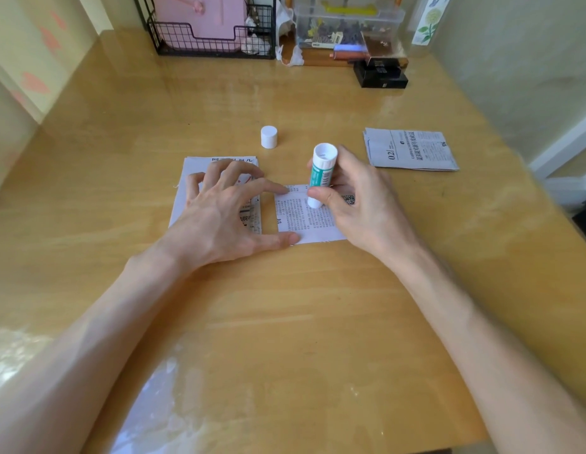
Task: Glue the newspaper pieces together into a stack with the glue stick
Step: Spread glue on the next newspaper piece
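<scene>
My right hand (357,204) grips a white and green glue stick (321,175), its lower end pressed on a small newspaper piece (301,221) at the table's middle. My left hand (226,211) lies spread, with a fingertip and the thumb pressing that piece's left edge. Under the left palm sits a second batch of newspaper pieces (186,191). A third pile of newspaper pieces (411,149) lies apart at the right. The glue stick's white cap (269,136) stands upright behind the papers.
The wooden table (285,322) has a black wire rack (213,37) with a pink holder at the back left. A clear plastic box (347,24) and a black box (380,75) stand at the back right.
</scene>
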